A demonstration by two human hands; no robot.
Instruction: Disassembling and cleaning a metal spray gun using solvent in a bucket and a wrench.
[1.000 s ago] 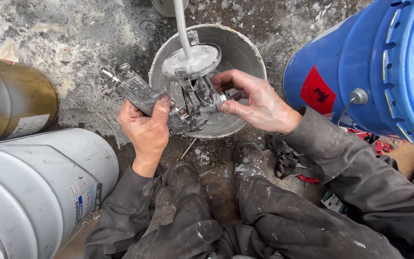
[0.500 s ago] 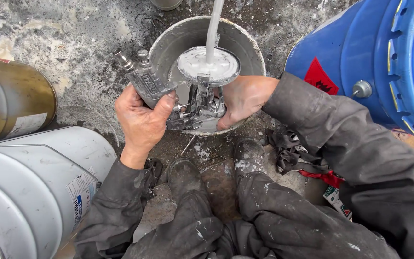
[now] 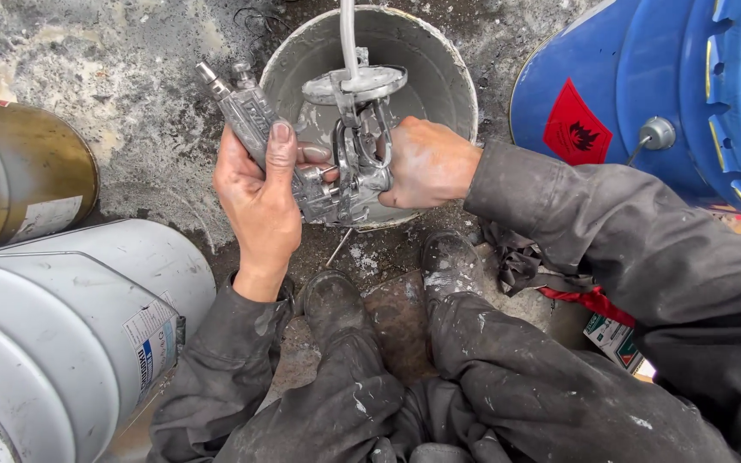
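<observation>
I hold a paint-smeared metal spray gun [image 3: 319, 163] over a grey bucket [image 3: 439, 69] on the ground. My left hand [image 3: 259, 193] is wrapped around the gun's handle, thumb lying up along it, with the handle's fittings pointing up-left. My right hand [image 3: 426, 163] grips the gun's front body from the right, fingers hidden behind the metal. A round lid [image 3: 366, 84] with a white tube [image 3: 347, 34] rising from it sits on top of the gun. My paint-stained boots [image 3: 448, 257] stand just below the bucket.
A big blue drum [image 3: 688, 94] with a red hazard label lies at the right. A silver can [image 3: 62, 334] and a brass-coloured can [image 3: 19, 171] lie at the left. Dark rags and a red cloth [image 3: 576, 296] sit by my right knee. The ground is paint-crusted concrete.
The gun has been turned so its handle points up-left. My right hand has closed over the gun's front instead of lying open beside it. The lid and tube stand more upright.
</observation>
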